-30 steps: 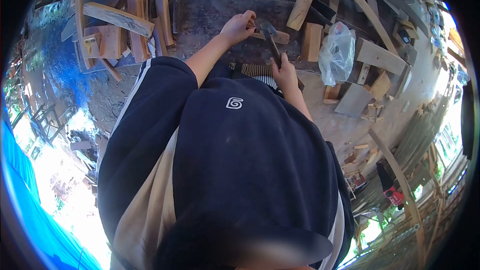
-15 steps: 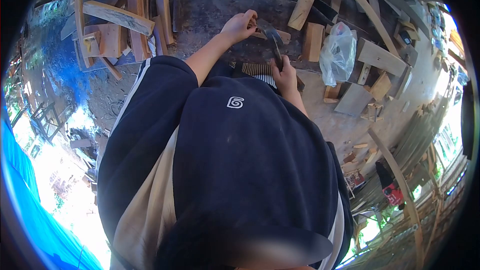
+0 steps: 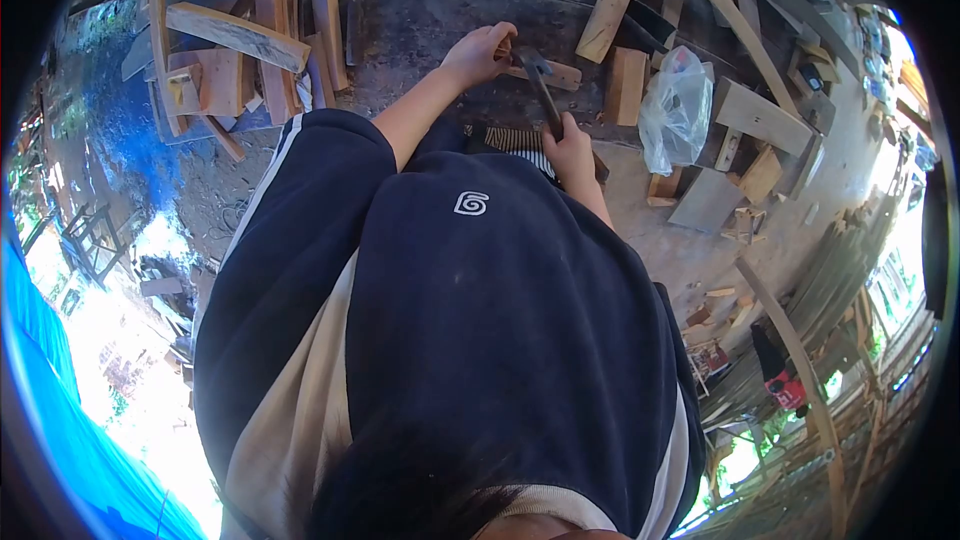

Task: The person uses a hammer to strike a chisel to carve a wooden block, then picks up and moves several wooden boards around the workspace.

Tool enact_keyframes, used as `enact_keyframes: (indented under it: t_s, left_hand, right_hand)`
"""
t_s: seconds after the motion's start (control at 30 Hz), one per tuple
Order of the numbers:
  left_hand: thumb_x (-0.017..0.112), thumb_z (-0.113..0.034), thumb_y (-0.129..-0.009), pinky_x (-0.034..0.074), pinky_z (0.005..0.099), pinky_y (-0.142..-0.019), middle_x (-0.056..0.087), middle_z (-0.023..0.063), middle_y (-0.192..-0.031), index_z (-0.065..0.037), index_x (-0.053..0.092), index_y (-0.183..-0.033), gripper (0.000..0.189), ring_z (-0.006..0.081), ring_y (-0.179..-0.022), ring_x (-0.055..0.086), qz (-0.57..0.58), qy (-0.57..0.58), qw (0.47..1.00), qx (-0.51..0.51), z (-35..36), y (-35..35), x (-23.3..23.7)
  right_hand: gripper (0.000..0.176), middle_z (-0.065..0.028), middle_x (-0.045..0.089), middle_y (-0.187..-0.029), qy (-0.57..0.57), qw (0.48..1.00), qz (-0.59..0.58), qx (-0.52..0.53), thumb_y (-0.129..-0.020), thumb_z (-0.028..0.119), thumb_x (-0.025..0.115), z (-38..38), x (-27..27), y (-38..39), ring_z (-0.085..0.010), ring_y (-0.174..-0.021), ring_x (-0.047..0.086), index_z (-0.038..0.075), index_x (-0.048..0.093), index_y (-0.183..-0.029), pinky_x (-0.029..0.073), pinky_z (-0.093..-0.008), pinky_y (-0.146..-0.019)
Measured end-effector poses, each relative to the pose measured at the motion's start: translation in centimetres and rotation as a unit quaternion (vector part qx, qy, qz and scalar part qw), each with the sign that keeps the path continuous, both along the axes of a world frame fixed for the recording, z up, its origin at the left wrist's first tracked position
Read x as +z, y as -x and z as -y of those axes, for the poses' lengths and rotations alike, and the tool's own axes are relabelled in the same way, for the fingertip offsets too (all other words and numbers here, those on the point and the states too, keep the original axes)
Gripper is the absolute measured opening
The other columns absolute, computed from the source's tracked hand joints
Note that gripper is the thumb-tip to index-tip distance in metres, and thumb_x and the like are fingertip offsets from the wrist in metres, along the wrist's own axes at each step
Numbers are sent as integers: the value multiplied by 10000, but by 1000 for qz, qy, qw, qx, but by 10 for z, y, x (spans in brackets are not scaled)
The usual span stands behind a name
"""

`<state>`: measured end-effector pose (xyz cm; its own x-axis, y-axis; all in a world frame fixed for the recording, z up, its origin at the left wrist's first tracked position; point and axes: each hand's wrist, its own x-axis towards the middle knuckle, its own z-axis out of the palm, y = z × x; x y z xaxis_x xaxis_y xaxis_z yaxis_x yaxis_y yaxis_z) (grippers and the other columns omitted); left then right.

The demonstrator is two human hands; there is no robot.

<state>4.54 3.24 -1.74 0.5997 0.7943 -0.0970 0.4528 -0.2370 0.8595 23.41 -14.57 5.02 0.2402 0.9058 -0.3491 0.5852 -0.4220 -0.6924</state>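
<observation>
My right hand [image 3: 571, 153] is wrapped around the dark handle of a hammer [image 3: 545, 100]. The hammer's head reaches up and left, close to the fingers of my left hand [image 3: 482, 57]. Those fingers are curled in a pinch; whatever is between them is too small to make out. Beneath the hammer head lies a short, narrow wood piece [image 3: 558, 74] on the dark wooden work surface [image 3: 430, 15]. Part of this piece is hidden behind the hammer and my left fingers. Striped cloth [image 3: 510, 139] shows just below, between my forearms.
Several timber offcuts [image 3: 238, 35] are piled on the left. To the right stand two wood blocks [image 3: 626, 86] [image 3: 606, 18] and a clear plastic bag [image 3: 678, 110]. Beyond them are more boards [image 3: 762, 116] and a long curved strip [image 3: 740, 25].
The hammer has shifted slightly, and its head now shows at a different angle near my left fingers. Both hands stay in almost the same place.
</observation>
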Motion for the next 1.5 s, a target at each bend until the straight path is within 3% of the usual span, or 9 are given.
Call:
enact_keyframes:
  t_s: [0.27,0.37,0.43,0.63,0.77,0.87,1.03,1.23,1.5]
  left_hand:
    - [733,-108,-804,530,406,-874,650,122,-1020,-72,562,-1166,403,312,-965,650,-21,-15,1000,-13,-2,0,4]
    - [737,-123,-800,515,394,-949,625,144,-1128,-75,557,-1217,457,322,-1074,619,-13,62,998,-17,-4,1,6]
    - [735,-120,-797,477,401,-1029,587,161,-1230,-70,546,-1263,506,333,-1200,552,-48,-6,997,-62,-4,2,6]
    - [834,-175,-731,450,422,-1058,570,152,-1285,-55,537,-1280,636,339,-1272,491,-51,-58,993,-88,-5,2,0]
    - [875,-220,-684,456,415,-1047,571,138,-1289,-63,544,-1275,695,334,-1272,491,-78,-54,990,-107,-5,2,1]
    - [878,-215,-675,462,411,-1037,586,126,-1270,-61,567,-1246,669,333,-1256,504,-76,-40,991,-103,-5,2,1]
    - [823,-132,-733,472,399,-1018,616,117,-1198,-68,608,-1170,492,322,-1201,543,-46,-37,995,-80,-3,2,0]
    - [759,-75,-750,493,411,-965,666,107,-1076,-70,662,-999,267,328,-1099,599,10,-87,994,-66,-5,1,-12]
    - [763,0,-695,534,401,-860,682,94,-1006,-68,679,-1009,332,318,-992,635,51,-108,992,-49,0,0,-13]
  right_hand:
    - [238,-262,640,-746,-36,997,-40,-49,-888,210,672,-4,12,-7,-473,-756,641,17,587,-998,498,-475,-623]
    - [237,-262,643,-761,-19,999,-26,6,-884,209,674,2,-7,-12,-467,-765,648,23,588,-1002,497,-474,-626]
    - [237,-266,644,-781,25,1000,-4,17,-891,217,666,2,-11,-11,-467,-775,649,22,585,-999,496,-475,-634]
    - [266,-278,646,-796,28,997,-67,-24,-882,212,653,-4,13,-11,-476,-805,651,1,581,-1029,505,-477,-664]
    - [269,-279,649,-805,42,998,-50,8,-876,198,646,1,-7,-10,-471,-819,654,-6,582,-1039,506,-465,-676]
    - [273,-231,633,-756,22,999,-41,-12,-879,235,680,3,-11,-10,-359,-707,656,7,599,-1008,492,-399,-666]
    - [294,-281,655,-823,34,998,-59,-19,-880,200,640,2,2,-6,-476,-834,652,-4,589,-1084,508,-470,-693]
    - [303,-290,647,-817,46,998,-46,-3,-883,204,642,8,-1,-1,-475,-826,645,9,594,-1111,501,-485,-681]
    - [282,-283,650,-808,24,997,-68,-5,-871,210,650,10,-7,3,-480,-835,639,6,581,-1055,502,-495,-679]
